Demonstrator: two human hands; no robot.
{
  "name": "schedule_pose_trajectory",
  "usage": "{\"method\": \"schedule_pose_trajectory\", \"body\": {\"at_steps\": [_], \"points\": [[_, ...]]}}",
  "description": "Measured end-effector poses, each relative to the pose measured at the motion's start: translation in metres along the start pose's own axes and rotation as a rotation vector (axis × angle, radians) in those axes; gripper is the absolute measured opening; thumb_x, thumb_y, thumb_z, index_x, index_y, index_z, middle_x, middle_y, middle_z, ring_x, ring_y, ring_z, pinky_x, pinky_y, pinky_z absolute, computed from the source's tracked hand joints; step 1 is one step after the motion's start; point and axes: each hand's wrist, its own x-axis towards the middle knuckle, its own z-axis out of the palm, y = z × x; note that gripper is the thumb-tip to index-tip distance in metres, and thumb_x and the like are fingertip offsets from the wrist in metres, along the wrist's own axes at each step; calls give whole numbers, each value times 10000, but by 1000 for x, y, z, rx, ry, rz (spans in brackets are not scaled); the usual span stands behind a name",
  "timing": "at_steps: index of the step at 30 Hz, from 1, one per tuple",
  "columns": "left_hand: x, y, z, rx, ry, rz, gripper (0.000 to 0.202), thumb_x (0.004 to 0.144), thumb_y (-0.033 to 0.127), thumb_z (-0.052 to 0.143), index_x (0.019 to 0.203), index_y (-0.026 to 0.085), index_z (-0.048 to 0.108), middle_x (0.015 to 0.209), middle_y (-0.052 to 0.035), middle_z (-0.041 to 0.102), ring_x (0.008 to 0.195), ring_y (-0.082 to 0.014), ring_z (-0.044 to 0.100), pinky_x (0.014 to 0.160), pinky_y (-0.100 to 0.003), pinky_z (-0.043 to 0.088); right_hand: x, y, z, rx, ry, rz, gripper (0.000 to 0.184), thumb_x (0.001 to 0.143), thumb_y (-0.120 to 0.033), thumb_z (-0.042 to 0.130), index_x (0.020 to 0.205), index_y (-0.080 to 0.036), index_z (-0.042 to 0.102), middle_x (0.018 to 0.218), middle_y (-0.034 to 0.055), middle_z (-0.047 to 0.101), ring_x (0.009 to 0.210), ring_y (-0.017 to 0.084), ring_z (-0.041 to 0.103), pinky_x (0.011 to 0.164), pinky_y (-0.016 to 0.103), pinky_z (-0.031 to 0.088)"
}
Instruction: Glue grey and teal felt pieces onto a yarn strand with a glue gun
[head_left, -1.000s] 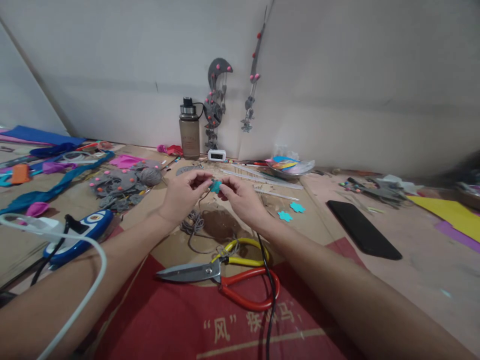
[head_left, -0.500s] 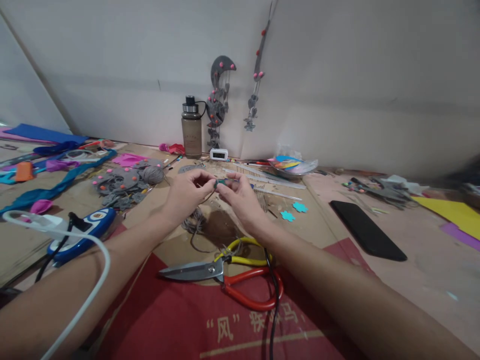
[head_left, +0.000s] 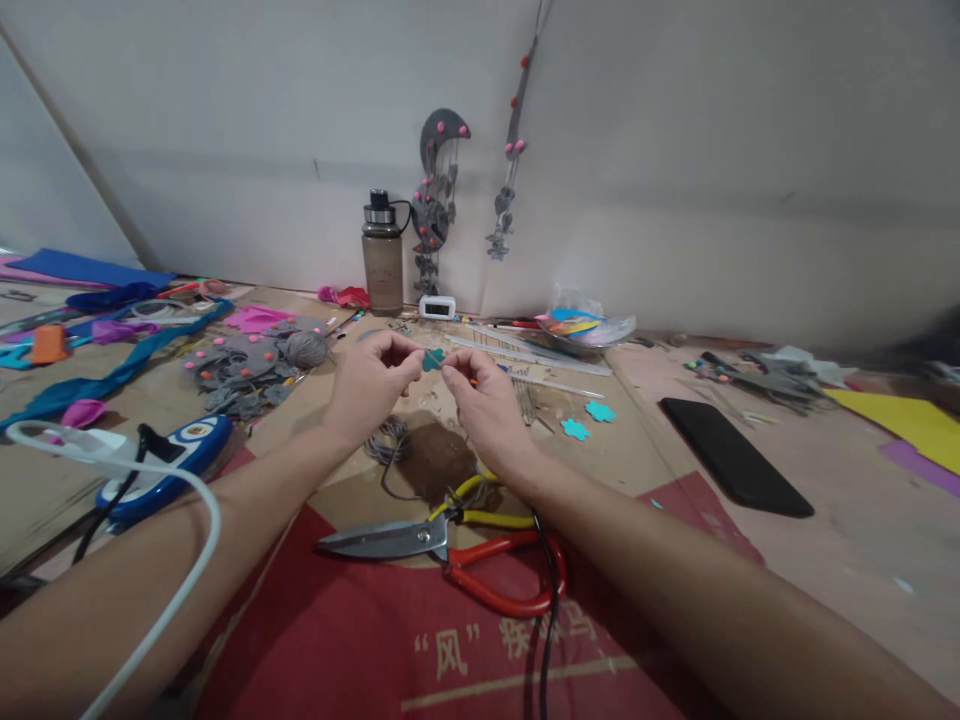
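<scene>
A small teal flower-shaped cutout [head_left: 433, 359] is held up over the table between both hands. My left hand [head_left: 377, 380] pinches its left side between thumb and fingers. From the right, the fingertips of my right hand [head_left: 484, 400] close on its other edge. Two turquoise flower cutouts lie to the right: a nearer flower [head_left: 575, 430] and a farther flower [head_left: 600, 412]. Below my left hand rests a loose coil of grey cord [head_left: 388, 440]. Large scissors [head_left: 427, 538] with one yellow and one red handle lie closest to me, blades pointing left.
A black phone [head_left: 735, 455] lies at right. On the left are a blue power strip [head_left: 196, 450] with a white cable and grey felt pieces [head_left: 232, 365]. A bottle [head_left: 383, 265] and small clock [head_left: 437, 307] stand by the wall, where grey felt hangings [head_left: 431, 215] hang.
The flower cutout has turned and now shows its flat face more. My hands have drawn slightly apart, and the strand of cord seen under my left fingers no longer shows there.
</scene>
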Motion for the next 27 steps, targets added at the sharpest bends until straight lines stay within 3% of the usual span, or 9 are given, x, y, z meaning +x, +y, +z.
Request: {"method": "schedule_pose_trajectory", "body": {"at_steps": [4,12,27], "points": [[0,-3,2,-90,-26,-43,211,743,350,638,773,141,634,605,-7,608,467,-81,505,445,-204,409,1,-1,-3,-21,32,-55,138,789,-331,553,772,-194,568,635,-46,471,581,93,371,545,232,306],[2,-11,8,-332,-74,-137,196,716,326,666,765,140,627,599,-13,606,466,-76,500,439,-205,388,3,0,-6,-41,61,-18,206,750,-383,615,683,-190,586,557,-61,416,528,88,314,522,236,277],[1,-11,11,-392,-105,-191,174,675,303,693,730,154,621,547,16,565,438,-70,472,403,-194,364,5,4,-8,-106,132,-24,243,734,-411,627,689,-190,540,577,-59,423,534,86,344,515,234,285]]}}
